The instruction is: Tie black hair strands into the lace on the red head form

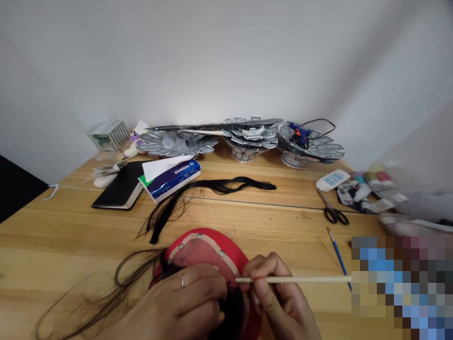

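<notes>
At six o'clock, the curled left hand (173, 302) grips dark hair (231, 316) on a red wig cap (207, 248), while the right hand (279, 295) pinches a thin wooden stick (300, 279).

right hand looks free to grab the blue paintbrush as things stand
Probably yes, once it lets go: the right hand is pinching a thin wooden stick, but the paintbrush lies close by on the bare tabletop, with nothing else in between.
</notes>
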`<act>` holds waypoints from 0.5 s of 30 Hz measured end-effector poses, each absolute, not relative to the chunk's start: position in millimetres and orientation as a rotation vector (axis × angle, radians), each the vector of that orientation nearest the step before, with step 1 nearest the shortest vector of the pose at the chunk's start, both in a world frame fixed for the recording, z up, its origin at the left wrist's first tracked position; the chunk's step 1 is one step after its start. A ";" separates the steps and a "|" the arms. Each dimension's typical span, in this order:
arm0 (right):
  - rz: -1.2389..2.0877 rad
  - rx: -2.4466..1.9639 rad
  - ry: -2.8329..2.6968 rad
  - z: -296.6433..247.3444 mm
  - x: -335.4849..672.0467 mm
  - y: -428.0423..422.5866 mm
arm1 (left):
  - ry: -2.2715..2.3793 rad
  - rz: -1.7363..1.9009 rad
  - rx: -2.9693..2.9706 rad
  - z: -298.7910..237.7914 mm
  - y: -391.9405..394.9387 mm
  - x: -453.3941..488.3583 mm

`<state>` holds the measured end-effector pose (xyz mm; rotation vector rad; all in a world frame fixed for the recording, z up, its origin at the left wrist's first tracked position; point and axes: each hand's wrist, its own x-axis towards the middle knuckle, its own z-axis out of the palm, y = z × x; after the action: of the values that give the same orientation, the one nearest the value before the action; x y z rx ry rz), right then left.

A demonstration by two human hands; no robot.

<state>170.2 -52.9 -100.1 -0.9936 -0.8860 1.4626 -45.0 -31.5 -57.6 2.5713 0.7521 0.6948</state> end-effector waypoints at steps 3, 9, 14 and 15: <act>1.406 -1.031 -0.948 -100.4 171.5 -55.6 | 0.743 0.665 2.529 -57.2 -29.9 -46.5; 1.340 -1.024 -0.986 -106.9 173.4 -60.1 | 0.787 0.565 2.457 -55.0 -28.7 -45.5; 1.280 -0.907 -1.170 -124.9 180.6 -58.3 | 0.774 0.607 2.455 -56.9 -28.9 -44.4; 1.269 -0.885 -1.198 -126.5 181.9 -57.8 | 0.792 0.590 2.433 -57.0 -29.3 -43.7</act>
<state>181.9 -57.8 -126.5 -0.8852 -1.1982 1.2694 -43.7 -29.3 -57.0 2.4335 0.7915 0.5903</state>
